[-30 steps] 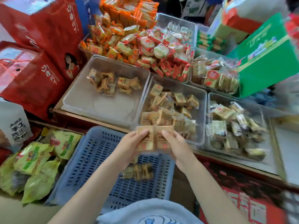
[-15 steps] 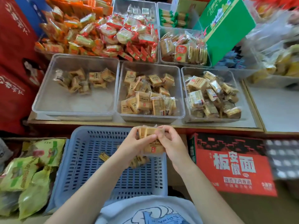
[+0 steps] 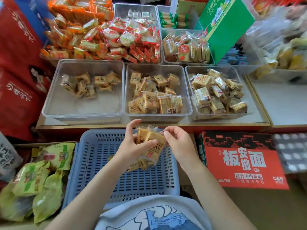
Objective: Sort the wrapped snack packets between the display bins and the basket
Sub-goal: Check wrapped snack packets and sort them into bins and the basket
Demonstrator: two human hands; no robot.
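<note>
At the far left, red cartons [image 3: 18, 77] with white brush script too slanted to read stand against the bench [image 3: 149, 126], and green snack bags [image 3: 39, 176] lie heaped below them beside the blue slatted basket [image 3: 103, 156]. On the bench the left clear bin [image 3: 54, 103] holds a small cluster of tan wrapped packets at its far end, with most of its floor bare. Over the basket the left hand [image 3: 131, 146] grips a stack of tan packets [image 3: 152, 143], its thumb pressed across their face and its fingers curled round the near side, index finger raised clear above. The stack's long axis runs from upper left to lower right, its top edge tipped toward the bins; dark vertical characters are printed on the wrapper, too small to read. More tan packets [image 3: 141, 164] lie on the basket floor just under that hand. Straight beyond, the middle bin [image 3: 157, 113] is well filled with the same tan packets. The right hand [image 3: 179, 143] pinches the clear wrapper edge at the stack's upper right corner, with its fingers curled in. The right bin [image 3: 216, 116] holds paler packets, some with barcodes. Below it a red carton [image 3: 242, 161] shows large white characters "板安徽面", with "X12" in smaller print. Behind, a green carton [image 3: 226, 29] leans tilted.
</note>
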